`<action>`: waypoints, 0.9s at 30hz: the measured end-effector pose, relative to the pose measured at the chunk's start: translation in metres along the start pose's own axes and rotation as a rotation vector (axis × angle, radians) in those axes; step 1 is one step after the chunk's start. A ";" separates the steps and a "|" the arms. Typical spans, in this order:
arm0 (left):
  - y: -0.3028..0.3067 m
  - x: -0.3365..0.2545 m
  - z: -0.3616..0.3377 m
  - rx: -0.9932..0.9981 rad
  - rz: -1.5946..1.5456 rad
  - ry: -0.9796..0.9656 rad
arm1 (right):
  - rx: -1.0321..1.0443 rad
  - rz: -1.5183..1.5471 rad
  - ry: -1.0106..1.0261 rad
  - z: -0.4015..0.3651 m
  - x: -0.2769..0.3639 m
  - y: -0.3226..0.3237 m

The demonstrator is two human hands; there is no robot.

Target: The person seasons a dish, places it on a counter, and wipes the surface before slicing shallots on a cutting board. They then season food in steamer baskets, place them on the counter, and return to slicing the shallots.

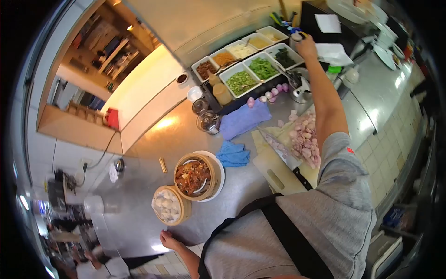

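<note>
My right hand [305, 48] reaches far out at the top right, closed beside a small container [295, 41]; what its fingers hold I cannot make out. Near the counter's front edge, my left hand [168, 239] is loosely curled, its grip too small to read. Just above it sits a bamboo steamer of white dumplings [166, 205], touching a second steamer of reddish-brown food [191, 179] on a white plate [219, 186]. Under my right arm lie chopped shallots [304, 139] on a cutting board [278, 174], with a black-handled knife [302, 178].
Trays of chopped greens [263, 68] and other toppings stand at the top centre. A purple towel [245, 120], a blue cloth [232, 154] and glass jars [208, 122] lie mid-counter. Another person [102, 269] is at the bottom left.
</note>
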State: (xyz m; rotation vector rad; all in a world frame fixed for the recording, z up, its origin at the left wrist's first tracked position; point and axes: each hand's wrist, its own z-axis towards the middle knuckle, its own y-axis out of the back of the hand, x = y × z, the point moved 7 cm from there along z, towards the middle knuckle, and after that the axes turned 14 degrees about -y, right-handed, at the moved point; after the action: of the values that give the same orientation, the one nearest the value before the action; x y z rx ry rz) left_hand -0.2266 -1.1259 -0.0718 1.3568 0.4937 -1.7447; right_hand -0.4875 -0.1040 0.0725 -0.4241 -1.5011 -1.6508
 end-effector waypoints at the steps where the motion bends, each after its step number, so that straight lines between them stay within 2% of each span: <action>1: 0.000 -0.003 -0.003 -0.018 0.007 0.003 | -0.030 -0.336 0.281 -0.006 0.013 -0.006; 2: -0.002 -0.002 -0.005 -0.008 -0.035 0.018 | 0.084 -0.508 0.297 -0.004 0.009 -0.014; 4: -0.001 -0.007 -0.007 0.005 0.063 -0.015 | -0.055 -0.323 0.385 0.016 -0.010 -0.033; 5: 0.000 -0.005 -0.007 -0.015 0.090 -0.021 | -0.011 -0.162 0.187 0.023 -0.020 -0.028; 6: 0.001 -0.003 -0.007 0.000 0.068 0.014 | -0.132 -0.213 0.339 0.018 -0.007 -0.015; 7: 0.001 0.002 -0.005 0.014 0.043 0.011 | -0.083 -0.281 0.423 0.028 0.000 -0.013; 8: -0.002 -0.007 -0.009 -0.029 0.052 0.033 | -0.156 -0.227 0.455 0.020 0.017 0.012; 9: -0.003 -0.006 -0.008 -0.018 0.041 0.028 | -0.174 -0.106 0.585 -0.002 0.038 0.048; 10: -0.002 -0.005 -0.008 0.002 0.029 0.021 | -0.141 -0.199 0.492 -0.002 0.054 0.071; 12: -0.007 -0.016 -0.010 -0.013 0.020 0.013 | -0.219 -0.135 0.488 -0.035 0.095 0.138; 15: -0.009 -0.009 -0.009 -0.020 -0.022 0.030 | 0.093 0.876 0.655 -0.115 0.140 0.192; 16: -0.010 -0.010 -0.010 -0.005 -0.024 0.028 | 0.156 0.770 0.654 -0.149 0.148 0.183; 18: -0.010 -0.012 -0.012 0.031 -0.043 0.022 | 0.207 0.340 0.508 -0.213 0.153 0.152; 19: -0.010 -0.011 -0.012 0.047 -0.077 0.018 | 0.590 0.459 0.538 -0.294 0.171 0.155; 20: -0.010 -0.012 -0.013 0.062 -0.086 0.012 | 0.824 0.366 0.567 -0.346 0.176 0.143; 21: -0.010 -0.014 -0.013 0.079 -0.095 0.006 | 0.990 0.190 0.647 -0.384 0.177 0.129; 22: -0.011 -0.015 -0.014 0.099 -0.103 -0.001 | 1.074 0.020 0.759 -0.419 0.177 0.120; 23: -0.011 -0.014 -0.014 0.107 -0.106 -0.005 | 1.116 -0.144 0.876 -0.452 0.174 0.114; 25: -0.012 -0.014 -0.014 0.121 -0.113 -0.015 | 0.978 -0.392 1.179 -0.498 0.170 0.107; 27: -0.014 -0.019 -0.016 0.129 -0.091 -0.032 | 0.961 -0.599 1.270 -0.526 0.170 0.102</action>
State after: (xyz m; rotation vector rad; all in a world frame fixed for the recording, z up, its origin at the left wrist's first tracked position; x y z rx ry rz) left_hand -0.2273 -1.0995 -0.0620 1.4134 0.4378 -1.8976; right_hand -0.3614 -0.6467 0.1447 1.4337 -1.1625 -0.9307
